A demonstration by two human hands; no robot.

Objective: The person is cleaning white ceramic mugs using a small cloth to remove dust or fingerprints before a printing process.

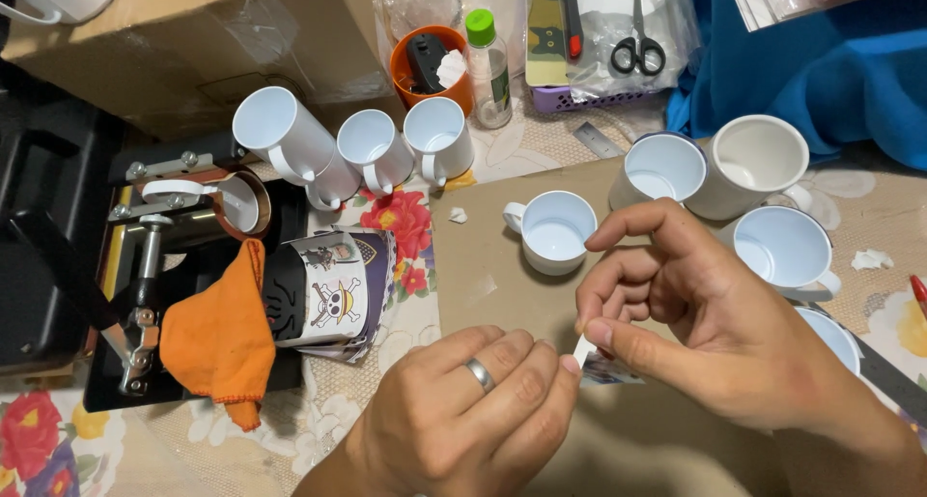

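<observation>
My left hand [463,410], with a ring on one finger, is curled low in the middle over a small printed paper piece [606,369] lying on a brown cardboard sheet [483,255]. My right hand [695,313] pinches a thin white strip [584,350] at the paper's edge between thumb and forefinger. The fingertips of both hands meet at that strip. Most of the paper is hidden under my hands. A white mug [555,228] stands just beyond them.
Several white mugs stand around: three at back left [372,149], others at right [753,164]. A black mug press [145,255] holds a mug, with an orange cloth [222,338] and a printed mug [333,289] beside it. Scissors [637,48], a bottle [488,67] and an orange cup [435,67] are behind.
</observation>
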